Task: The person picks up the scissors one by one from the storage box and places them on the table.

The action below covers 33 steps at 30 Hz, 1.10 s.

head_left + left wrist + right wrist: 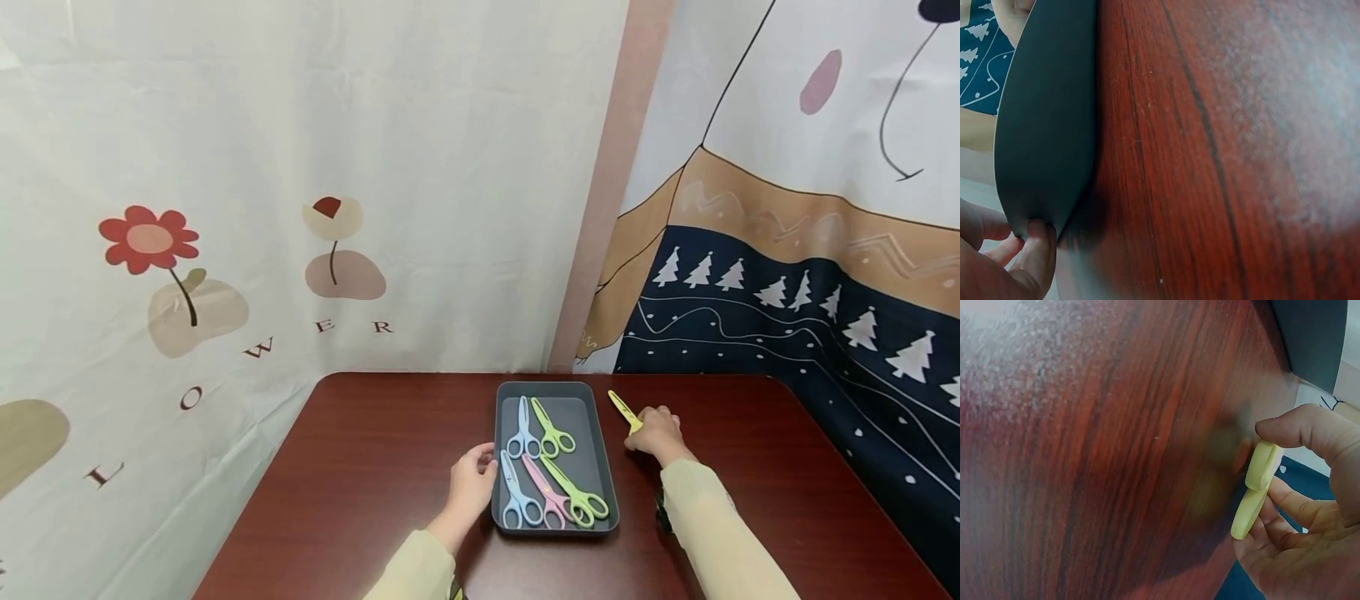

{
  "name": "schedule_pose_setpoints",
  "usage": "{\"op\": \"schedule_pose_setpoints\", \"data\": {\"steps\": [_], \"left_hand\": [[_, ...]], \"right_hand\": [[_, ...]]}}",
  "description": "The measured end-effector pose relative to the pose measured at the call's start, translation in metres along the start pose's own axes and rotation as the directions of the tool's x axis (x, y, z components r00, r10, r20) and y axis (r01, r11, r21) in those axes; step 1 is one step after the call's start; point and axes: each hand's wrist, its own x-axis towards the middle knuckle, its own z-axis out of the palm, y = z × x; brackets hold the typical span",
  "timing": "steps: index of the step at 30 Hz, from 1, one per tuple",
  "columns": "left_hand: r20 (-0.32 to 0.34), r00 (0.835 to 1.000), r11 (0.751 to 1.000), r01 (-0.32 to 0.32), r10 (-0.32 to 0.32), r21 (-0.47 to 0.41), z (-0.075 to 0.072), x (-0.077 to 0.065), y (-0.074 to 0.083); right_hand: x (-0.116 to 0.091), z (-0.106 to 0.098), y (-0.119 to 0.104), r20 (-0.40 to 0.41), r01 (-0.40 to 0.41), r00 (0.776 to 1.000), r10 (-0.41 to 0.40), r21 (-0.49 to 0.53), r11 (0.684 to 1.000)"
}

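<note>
My right hand (658, 435) grips yellow scissors (624, 410) by the handles, right of the tray, with the covered blades pointing away to the upper left. In the right wrist view, thumb and fingers hold the yellow handles (1254, 487) close over the table. The fingers of my left hand (472, 482) touch the left wall of the dark grey tray (606, 467); the left wrist view shows fingertips (1038, 228) at the tray's outer side. Inside the tray lie two pairs of light blue scissors (512, 479), two green pairs (555, 473) and a pink pair (537, 477).
A reddish-brown wooden table (360, 467) carries the tray near its far middle. Behind the table hang a pale curtain (450, 167) with printed flowers and letters and a dark blue cloth (750, 333) with white trees.
</note>
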Motion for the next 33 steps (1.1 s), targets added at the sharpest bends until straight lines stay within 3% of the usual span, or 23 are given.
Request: {"op": "schedule_pose_setpoints", "data": {"steps": [33], "left_hand": [[0.001, 1.0, 1.0, -0.013, 0.013, 0.0, -0.0007, -0.0007, 0.0007]], "right_hand": [[-0.0054, -0.0005, 0.008, 0.013, 0.047, 0.999, -0.047, 0.017, 0.999]]}}
